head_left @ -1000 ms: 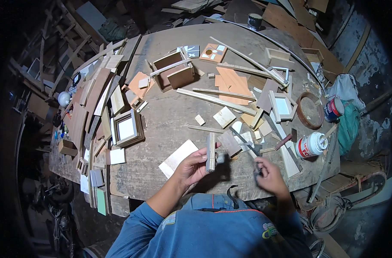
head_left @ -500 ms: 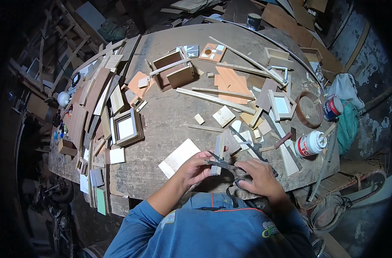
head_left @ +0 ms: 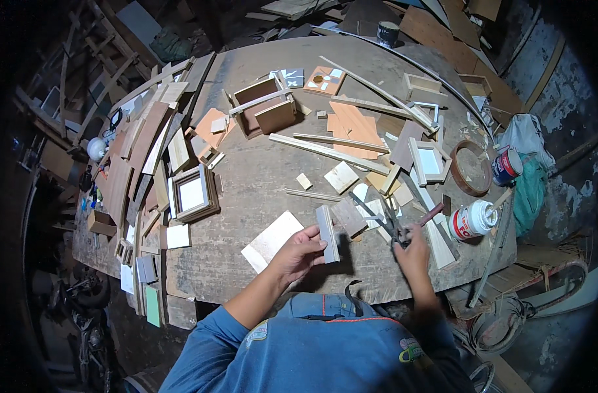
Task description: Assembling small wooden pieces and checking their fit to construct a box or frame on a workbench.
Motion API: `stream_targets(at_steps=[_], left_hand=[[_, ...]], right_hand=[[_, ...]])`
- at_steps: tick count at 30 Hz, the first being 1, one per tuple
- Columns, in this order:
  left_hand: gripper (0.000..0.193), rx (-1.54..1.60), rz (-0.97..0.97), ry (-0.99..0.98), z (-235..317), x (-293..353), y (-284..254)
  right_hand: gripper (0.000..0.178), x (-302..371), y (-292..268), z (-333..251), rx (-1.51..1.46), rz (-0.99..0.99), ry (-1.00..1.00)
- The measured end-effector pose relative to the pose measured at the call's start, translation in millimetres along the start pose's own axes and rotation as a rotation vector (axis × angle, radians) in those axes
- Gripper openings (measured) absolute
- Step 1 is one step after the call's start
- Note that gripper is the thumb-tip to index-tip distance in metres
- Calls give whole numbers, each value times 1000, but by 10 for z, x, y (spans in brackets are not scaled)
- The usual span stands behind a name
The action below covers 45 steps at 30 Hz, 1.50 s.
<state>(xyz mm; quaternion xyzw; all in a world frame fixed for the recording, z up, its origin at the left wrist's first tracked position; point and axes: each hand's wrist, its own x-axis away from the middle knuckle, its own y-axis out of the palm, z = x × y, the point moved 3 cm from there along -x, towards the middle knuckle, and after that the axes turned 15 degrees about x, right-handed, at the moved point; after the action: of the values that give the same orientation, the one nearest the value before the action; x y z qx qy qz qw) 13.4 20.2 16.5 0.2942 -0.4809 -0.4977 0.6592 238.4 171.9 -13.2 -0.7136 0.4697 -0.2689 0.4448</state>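
My left hand [head_left: 300, 254] grips a small wooden block [head_left: 326, 234] with a grey face and pale layered edges, holding it upright over the near table edge. To its right, my right hand [head_left: 413, 252] is closed at the handle end of a dark metal scissors-like tool [head_left: 392, 224]. The tool's jaws point away from me, and the fingers partly hide its handles. Beyond them lies a red-brown handle [head_left: 432, 214]. A grey flat wooden piece [head_left: 348, 216] rests between the hands. Under my left wrist is a pale square board [head_left: 272, 239].
A white tub [head_left: 472, 220], a dark can [head_left: 507, 166] and a round wooden ring [head_left: 471, 167] stand at the right. Small frames [head_left: 194, 194], an open wooden box [head_left: 263, 108] and several strips [head_left: 328, 154] lie about the table [head_left: 246, 177]. Planks crowd the left edge.
My right hand has carried the scissors-like tool away from the block, forward and right across the table. The left hand still holds the block, now turned slightly.
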Motion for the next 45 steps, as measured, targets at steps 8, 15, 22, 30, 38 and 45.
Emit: stream_targets(at_steps=[8, 15, 22, 30, 38, 45], left_hand=[[33, -188, 211, 190, -62, -6, -39], [29, -194, 230, 307, -158, -33, -48], [34, -206, 242, 330, -286, -5, 5], [32, -177, 259, 416, -314, 133, -95], [29, -127, 297, 465, -373, 319, -201], [16, -26, 323, 382, -296, 551, -528]], right_hand=[[31, -156, 86, 472, 507, -190, -51], [46, 88, -163, -749, -177, -87, -481], [42, 286, 3, -1161, -123, 3, -560], [34, 363, 70, -1272, -136, 4, -562], [35, 531, 138, -1412, -82, 0, -604], [51, 710, 269, -1646, -94, -43, -522]])
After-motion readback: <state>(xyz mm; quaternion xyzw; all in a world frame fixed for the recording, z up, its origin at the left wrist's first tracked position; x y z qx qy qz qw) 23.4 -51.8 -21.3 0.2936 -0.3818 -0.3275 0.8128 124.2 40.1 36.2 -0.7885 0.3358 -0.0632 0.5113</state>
